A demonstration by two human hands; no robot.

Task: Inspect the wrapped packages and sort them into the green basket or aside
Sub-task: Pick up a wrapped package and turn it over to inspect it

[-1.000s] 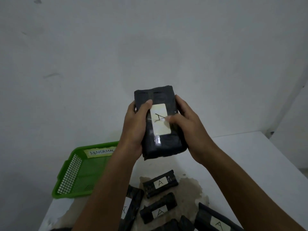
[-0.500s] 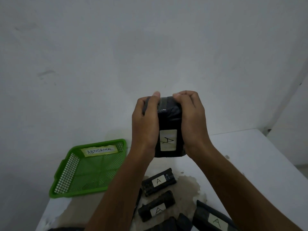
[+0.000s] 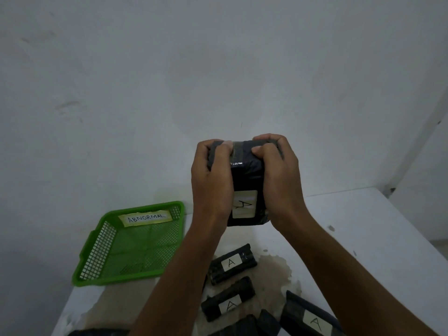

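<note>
The work surface was a white table [image 3: 363, 238] set into a corner of the room, its far edge against a plain pale wall [image 3: 218, 69] that carried faint scuff marks on the left. A second wall [image 3: 431, 154] met it on the right. The tabletop bore a brownish stain [image 3: 278, 267] around the middle, with a few small dark specks towards the right side.

Both hands held one black wrapped package [image 3: 247, 190] up above the table, in front of the wall. The left hand [image 3: 213, 180] gripped its left side and the right hand [image 3: 278, 180] its right side; the fingers of each were curled over the top end and the thumbs pressed on the near face. A white label marked "A" faced the camera on the lower half of the package, and a band of tape crossed its top.

The green basket [image 3: 97, 251] sat at the left end of the table, near the wall, with a paper tag reading "ABNORMAL" on its far rim. No package lay in it.

Below the hands, further black packages lay on the table, each labelled "A": one [image 3: 232, 263] on the stain, another [image 3: 228, 304] just nearer, a larger one [image 3: 310, 318] at the lower right. More dark wrapping showed at the bottom edge, partly cut off.
</note>
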